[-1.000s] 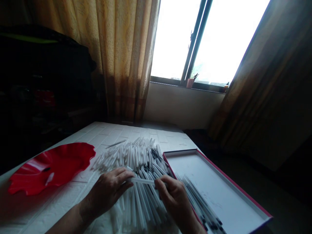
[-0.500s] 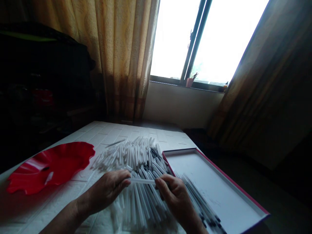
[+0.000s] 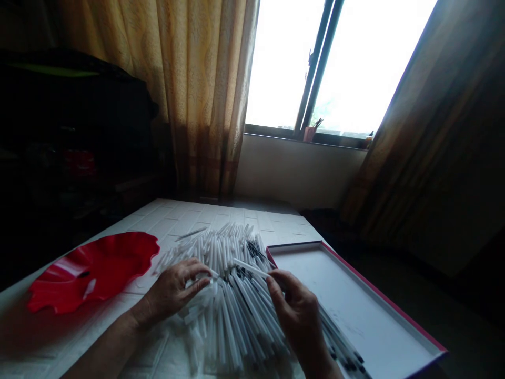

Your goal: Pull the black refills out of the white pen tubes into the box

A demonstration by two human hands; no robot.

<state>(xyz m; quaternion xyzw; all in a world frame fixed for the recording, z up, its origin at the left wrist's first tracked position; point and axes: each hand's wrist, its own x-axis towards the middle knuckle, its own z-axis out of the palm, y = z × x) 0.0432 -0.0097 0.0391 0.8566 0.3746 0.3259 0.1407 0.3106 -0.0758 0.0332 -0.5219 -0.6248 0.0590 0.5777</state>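
My right hand (image 3: 294,302) pinches one end of a slim translucent white tube (image 3: 250,267). Its free end points left over a large pile of similar tubes (image 3: 236,321). To the left, my left hand (image 3: 177,287) hovers at the edge of the pile, thumb and forefinger a little apart. A short white piece (image 3: 214,274) shows by its fingertips; whether they touch it I cannot tell. Some thin black pieces (image 3: 254,248) lie among the tubes. Dark-ended tubes (image 3: 341,342) lie in a row to the right of my right hand, against the shallow tray.
A red wavy-rimmed bowl (image 3: 130,239) stands on the left of the white brick-patterned table (image 3: 197,210). On the right lies a shallow white tray with a red edge (image 3: 379,305). Behind are curtains (image 3: 205,95) and a window with a pink cup (image 3: 310,133) on the sill.
The tube, earlier level between both hands, now sits only in my right hand, tilted with its free end up-left. My left hand has come off it, its fingers parting.
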